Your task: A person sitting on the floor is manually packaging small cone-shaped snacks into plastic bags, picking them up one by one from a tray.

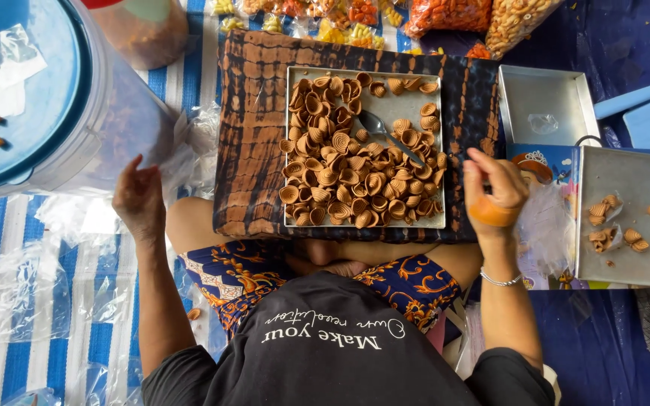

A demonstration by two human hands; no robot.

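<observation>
I see a square metal tray (291, 150) resting flat on a brown patterned cloth, heaped with ridged, shell-shaped brown snack pieces (340, 173). A metal spoon (385, 131) lies among them, bowl toward the far left, handle angling toward the near right.

Clear bags of orange snacks (445, 13) and yellow snacks (517, 21) lie top right.

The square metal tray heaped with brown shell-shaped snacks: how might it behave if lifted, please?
The square metal tray looks stiff and thin. Its rim is low, so the brown shell-shaped snacks would probably spill if tilted. The metal spoon lying loose among them might slide.
</observation>
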